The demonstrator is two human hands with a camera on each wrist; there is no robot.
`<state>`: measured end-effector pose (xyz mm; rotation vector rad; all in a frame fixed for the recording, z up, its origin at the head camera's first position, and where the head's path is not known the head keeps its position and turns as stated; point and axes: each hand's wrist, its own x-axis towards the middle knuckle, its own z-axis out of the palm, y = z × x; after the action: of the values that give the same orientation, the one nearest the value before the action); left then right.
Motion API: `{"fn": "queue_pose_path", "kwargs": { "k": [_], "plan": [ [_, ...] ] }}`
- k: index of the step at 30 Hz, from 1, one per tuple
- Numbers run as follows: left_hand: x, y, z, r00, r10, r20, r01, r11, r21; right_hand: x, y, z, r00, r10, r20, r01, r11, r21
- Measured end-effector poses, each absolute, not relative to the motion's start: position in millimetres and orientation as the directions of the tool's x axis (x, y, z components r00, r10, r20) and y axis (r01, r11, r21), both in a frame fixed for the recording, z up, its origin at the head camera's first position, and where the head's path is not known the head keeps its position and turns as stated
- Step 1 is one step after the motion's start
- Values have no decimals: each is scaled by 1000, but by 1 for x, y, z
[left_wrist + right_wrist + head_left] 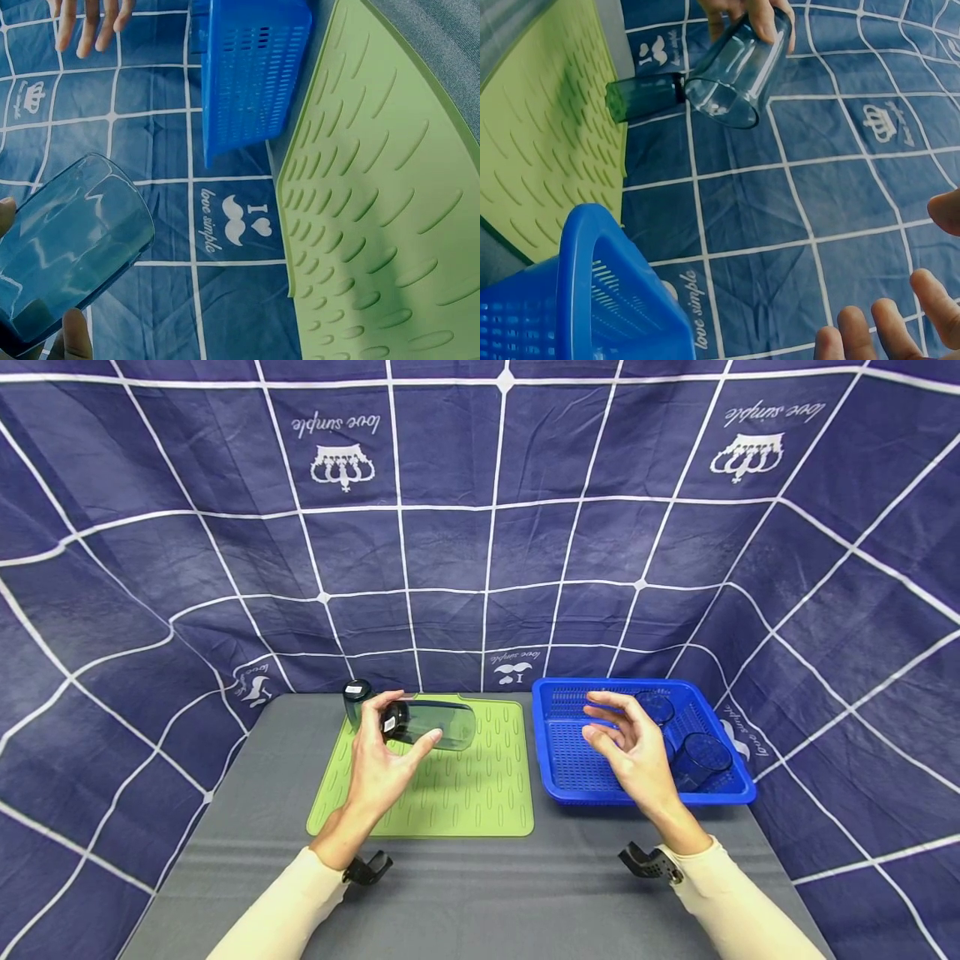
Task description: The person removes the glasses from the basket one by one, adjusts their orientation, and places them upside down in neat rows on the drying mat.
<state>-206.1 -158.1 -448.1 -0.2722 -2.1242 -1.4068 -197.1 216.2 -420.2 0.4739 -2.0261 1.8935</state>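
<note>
My left hand (377, 772) grips a tinted drinking glass (448, 727) by its dark base end, thumb on one side and fingers on the other. The glass lies nearly sideways in the air above a green ridged mat (442, 814), its mouth pointing right. In the right wrist view the held glass (739, 67) shows its open rim. A second glass (356, 693) stands base-up at the mat's back left corner. My right hand (636, 758) hovers over a blue plastic basket (550, 777), fingers loosely bent and apart, holding nothing.
Inside the basket, on its right side, are a glass (701, 762) and another glass (655, 706) behind it. A grey cloth (480, 893) covers the table. Blue checked fabric (450, 552) hangs behind and along both sides.
</note>
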Motion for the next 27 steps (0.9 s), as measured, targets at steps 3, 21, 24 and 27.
{"fn": "queue_pose_path", "kwargs": {
  "k": [3, 21, 24, 27],
  "plan": [
    [-206, -158, -447, -818, -142, 558, 456, 432, 778, -197, 219, -420, -891, -20, 454, -454, 77, -888],
    [-211, -160, -449, -800, -159, 579, 461, 454, 762, -197, 232, -419, -893, -2, 449, -447, 114, -887],
    [-212, -160, -449, -798, -162, 580, 463, 452, 763, -197, 234, -419, -892, 4, 452, -449, 110, -887],
    [-213, -160, -450, -793, -159, 589, 474, 447, 759, -196, 235, -419, -892, 10, 453, -450, 96, -888]
  ]
}}
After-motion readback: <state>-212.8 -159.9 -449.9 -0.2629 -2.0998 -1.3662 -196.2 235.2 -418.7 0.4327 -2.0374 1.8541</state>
